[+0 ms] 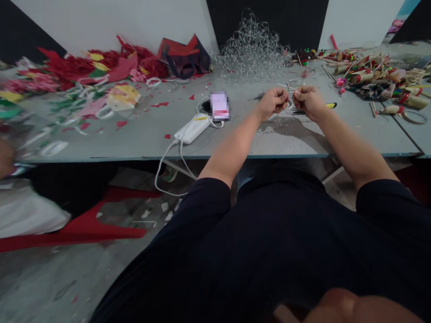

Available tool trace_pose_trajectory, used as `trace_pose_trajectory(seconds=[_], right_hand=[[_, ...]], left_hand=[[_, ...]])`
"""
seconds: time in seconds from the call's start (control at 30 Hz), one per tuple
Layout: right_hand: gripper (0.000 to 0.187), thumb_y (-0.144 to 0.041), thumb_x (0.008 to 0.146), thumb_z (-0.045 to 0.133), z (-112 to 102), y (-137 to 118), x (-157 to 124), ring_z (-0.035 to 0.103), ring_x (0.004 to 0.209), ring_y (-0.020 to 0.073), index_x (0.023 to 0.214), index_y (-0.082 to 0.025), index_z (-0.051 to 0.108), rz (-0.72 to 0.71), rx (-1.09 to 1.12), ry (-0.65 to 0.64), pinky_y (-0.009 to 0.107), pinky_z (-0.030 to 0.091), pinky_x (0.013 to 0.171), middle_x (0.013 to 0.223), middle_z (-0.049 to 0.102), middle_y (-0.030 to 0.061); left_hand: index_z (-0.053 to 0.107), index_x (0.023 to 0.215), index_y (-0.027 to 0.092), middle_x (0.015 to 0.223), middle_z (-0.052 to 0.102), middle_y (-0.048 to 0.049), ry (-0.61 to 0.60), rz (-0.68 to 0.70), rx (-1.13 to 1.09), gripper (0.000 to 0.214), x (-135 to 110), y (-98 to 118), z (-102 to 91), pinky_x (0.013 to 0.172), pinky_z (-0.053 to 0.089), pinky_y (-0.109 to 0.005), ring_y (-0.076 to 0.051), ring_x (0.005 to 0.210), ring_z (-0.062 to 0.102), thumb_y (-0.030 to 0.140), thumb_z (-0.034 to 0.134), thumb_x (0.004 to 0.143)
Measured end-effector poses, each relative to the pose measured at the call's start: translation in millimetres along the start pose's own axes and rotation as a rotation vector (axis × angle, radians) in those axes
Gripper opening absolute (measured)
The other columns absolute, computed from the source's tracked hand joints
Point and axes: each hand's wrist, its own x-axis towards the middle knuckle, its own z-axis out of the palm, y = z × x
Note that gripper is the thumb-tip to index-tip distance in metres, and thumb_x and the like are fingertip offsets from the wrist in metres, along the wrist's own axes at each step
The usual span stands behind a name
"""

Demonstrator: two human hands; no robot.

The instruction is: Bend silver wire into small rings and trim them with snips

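A thin pale wire piece (290,106) is being pinched between two clenched fists, the left hand (273,102) and the right hand (308,102), just in front of the tangled heap of silvery wire (252,47). By the look of it, a bending or twisting step is being worked. A firm grip and an even pull are being called for next.

Left hand (274,102), right hand (308,102) curled, close, pinching thin pale strip (290,106) over table (134,140); wire tangle (252,47) behind.
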Motion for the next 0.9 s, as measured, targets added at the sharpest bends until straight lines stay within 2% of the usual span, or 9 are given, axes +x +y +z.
trace_pose_trajectory(seconds=[0.13,0.2,0.3,0.47,0.57,0.7,0.77,0.9], right_hand=[[0.09,-0.09,0.079,0.116,4,-2,-2,0.045,0.056,0.0186,0.072,-0.028,0.052,-0.001,0.018,-0.006,0.033,0.041,0.051,0.065,0.051,0.001],[0.087,-0.085,0.08,0.116,6,-4,-4,0.045,0.055,0.0187,0.073,-0.028,0.05,0.022,0.045,-0.031,0.033,0.04,0.051,0.064,0.051,0.0002],[0.083,-0.079,0.082,0.117,5,-5,-6,0.047,0.055,0.0182,0.075,-0.027,0.052,0.052,0.078,-0.068,0.033,0.038,0.054,0.066,0.053,-0.0003],[0.071,-0.071,0.092,0.116,0,-2,-8,0.046,0.062,0.0152,0.08,-0.026,0.062,0.065,0.071,-0.085,0.032,0.039,0.062,0.069,0.057,-0.0019],[0.073,-0.078,0.087,0.116,0,-2,-9,0.045,0.062,0.015,0.078,-0.026,0.065,0.009,0.075,-0.089,0.033,0.037,0.063,0.068,0.057,-0.0009],[0.082,-0.078,0.073,0.122,2,-5,-8,0.043,0.057,0.0175,0.073,-0.028,0.057,0.002,0.046,-0.066,0.033,0.035,0.056,0.064,0.055,-0.0002],[0.079,-0.071,0.072,0.124,4,-6,-8,0.044,0.057,0.0179,0.074,-0.028,0.057,0.017,0.049,-0.05,0.032,0.037,0.054,0.065,0.056,0.0001],[0.067,-0.064,0.078,0.123,5,-10,-8,0.05,0.061,0.0184,0.085,-0.029,0.067,-0.016,0.059,0.011,0.032,0.045,0.053,0.074,0.06,-0.0007]], left_hand=[[0.064,0.078,0.018,0.061,0.049,0.0034,0.022,-0.077,0.009,0.06,-3,4,2.5,0.047,0.018,-0.016,-0.005,0.044,0.029,0.026,0.065,0.138],[0.064,0.08,0.019,0.059,0.048,0.0046,0.056,-0.082,-0.005,0.056,-4,4,2.6,0.048,0.024,-0.018,-0.007,0.043,0.038,0.025,0.071,0.135],[0.063,0.081,0.022,0.06,0.056,0.0039,0.074,-0.09,-0.022,0.053,-4,5,2.3,0.049,0.031,-0.021,-0.009,0.045,0.048,0.028,0.079,0.132],[0.063,0.082,0.024,0.054,0.053,0.005,0.02,-0.138,-0.011,0.059,-10,15,8.2,0.044,0.024,-0.022,-0.009,0.038,0.035,0.045,0.077,0.134],[0.059,0.077,0.023,0.053,0.048,0.0066,0.034,-0.135,0.004,0.061,-20,26,15.4,0.045,0.025,-0.021,-0.008,0.038,0.037,0.039,0.085,0.131],[0.056,0.074,0.023,0.054,0.049,0.0068,0.03,-0.114,0.007,0.063,-25,29,18.2,0.046,0.027,-0.02,-0.008,0.041,0.042,0.029,0.094,0.124],[0.056,0.075,0.023,0.055,0.05,0.0064,0.04,-0.107,0.001,0.062,-20,26,15.7,0.046,0.026,-0.019,-0.008,0.041,0.042,0.028,0.091,0.126],[0.061,0.082,0.023,0.056,0.047,0.0072,0.109,-0.099,-0.056,0.055,-11,19,11.1,0.047,0.027,-0.019,-0.009,0.042,0.041,0.032,0.077,0.134]])
